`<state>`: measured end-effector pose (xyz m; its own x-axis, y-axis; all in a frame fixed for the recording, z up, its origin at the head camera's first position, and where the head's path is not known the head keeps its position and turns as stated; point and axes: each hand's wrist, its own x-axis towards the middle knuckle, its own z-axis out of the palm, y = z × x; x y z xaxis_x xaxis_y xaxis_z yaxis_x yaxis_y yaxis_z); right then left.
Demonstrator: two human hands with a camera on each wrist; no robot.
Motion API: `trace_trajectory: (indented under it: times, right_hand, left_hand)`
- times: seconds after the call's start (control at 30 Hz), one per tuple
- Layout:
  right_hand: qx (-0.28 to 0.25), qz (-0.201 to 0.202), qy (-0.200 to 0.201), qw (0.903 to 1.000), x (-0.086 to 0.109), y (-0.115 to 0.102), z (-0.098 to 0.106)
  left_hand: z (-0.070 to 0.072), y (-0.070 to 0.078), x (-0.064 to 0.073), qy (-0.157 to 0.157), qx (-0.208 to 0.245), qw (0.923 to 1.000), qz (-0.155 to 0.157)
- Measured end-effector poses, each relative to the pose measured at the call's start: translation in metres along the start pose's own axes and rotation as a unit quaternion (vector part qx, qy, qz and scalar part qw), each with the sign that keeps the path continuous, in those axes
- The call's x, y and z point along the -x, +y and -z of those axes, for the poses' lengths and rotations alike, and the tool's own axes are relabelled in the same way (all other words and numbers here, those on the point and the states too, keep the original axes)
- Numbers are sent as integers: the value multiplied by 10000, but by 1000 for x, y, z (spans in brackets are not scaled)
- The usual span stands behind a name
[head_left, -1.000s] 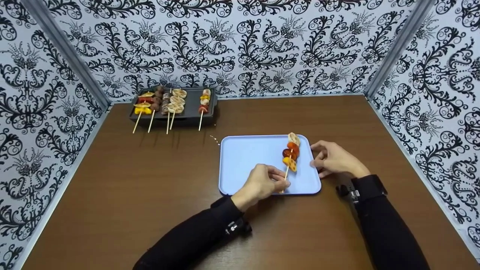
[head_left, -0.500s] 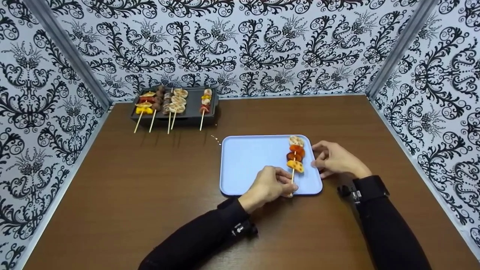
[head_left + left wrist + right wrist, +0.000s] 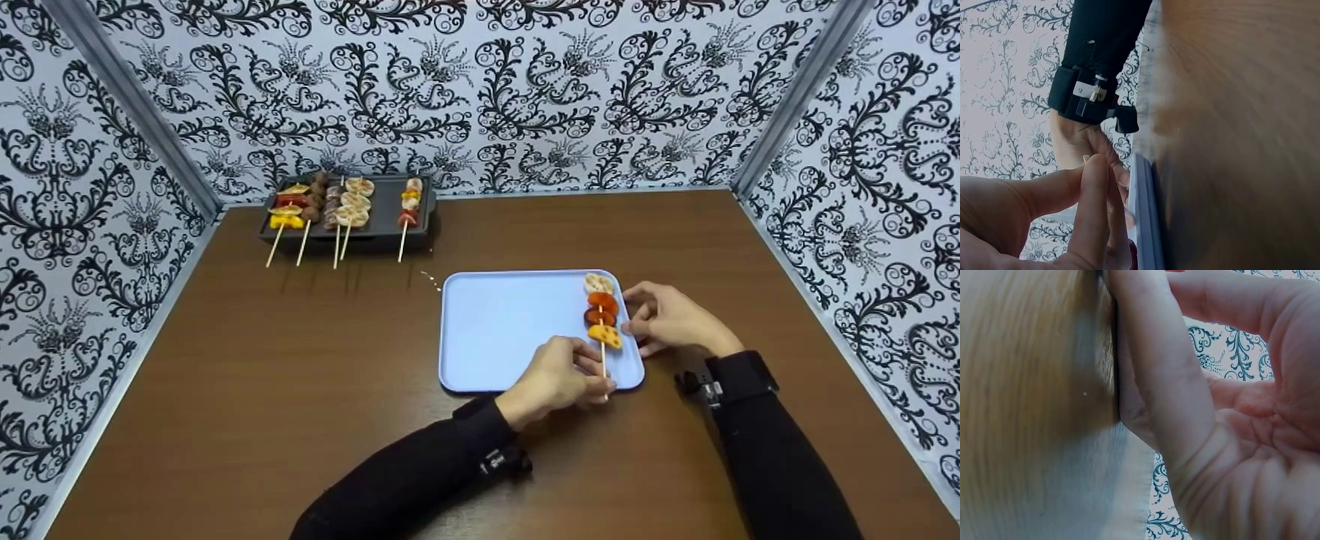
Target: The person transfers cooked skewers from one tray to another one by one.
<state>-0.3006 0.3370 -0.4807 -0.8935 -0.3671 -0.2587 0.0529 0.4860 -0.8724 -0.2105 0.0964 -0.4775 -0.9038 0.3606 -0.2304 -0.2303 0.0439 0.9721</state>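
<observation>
My left hand (image 3: 559, 379) pinches the bare lower stick of a skewer (image 3: 604, 336) between thumb and fingers. Threaded on it are a pale slice, orange-red and dark red pieces, and a yellow piece with holes. The food end lies over the right side of a light blue tray (image 3: 487, 322). In the left wrist view, the stick's tip (image 3: 1085, 160) pokes out above the pinching fingers. My right hand (image 3: 671, 319) holds the tray's right edge, thumb at the rim. Its fingers (image 3: 1168, 371) run along the tray's side in the right wrist view.
A dark grill plate (image 3: 386, 206) stands at the back left against the patterned wall (image 3: 525, 112). Several skewers lie on it, sticks jutting over its front edge, with one skewer (image 3: 409, 202) apart on the right. Brown table (image 3: 262, 375) surrounds the tray.
My left hand has moved right and slightly toward me. The skewer has shifted to the tray's right edge and turned straighter. My right hand stays at the rim.
</observation>
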Motion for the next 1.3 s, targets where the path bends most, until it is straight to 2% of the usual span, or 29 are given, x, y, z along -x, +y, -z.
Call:
trace_trajectory:
  times: [0.23,0.57,0.7,0.77,0.9,1.0,1.07,1.13,1.23,1.3]
  right_hand:
    - [36,90,-62,9999,1,1,2]
    - [124,101,-92,9998,1,-1,5]
    - [79,76,-77,9999,2,-1,5]
    - [3,37,-77,10000,1,0,4]
    - [-71,-20,-32,10000,1,2,3]
    - [-122,-44,43,9999,0,2,4]
    - [-146,-54,64,9999,0,2,4]
    - [-175,-78,77,9998,-1,2,3]
    - [-164,-98,42,9998,-2,3,2]
    - [-151,-112,36,9998,-2,3,2]
  left_hand:
    - [-9,1,-1,-7,35,10000,73]
    - [-11,1,-1,-357,175,9992,93]
    - [-9,1,1,-453,-114,9989,12]
    - [-6,2,1,-446,-541,9975,-91]
    - [2,5,2,-557,-750,9956,-116]
    - [7,8,4,-631,-733,9952,-133]
    - [12,11,5,-606,-1146,9911,-287]
    - [17,14,5,-576,-1648,9832,-524]
    - [25,18,3,-512,-2489,9622,-975]
    - [31,21,3,-473,-2866,9490,-1225]
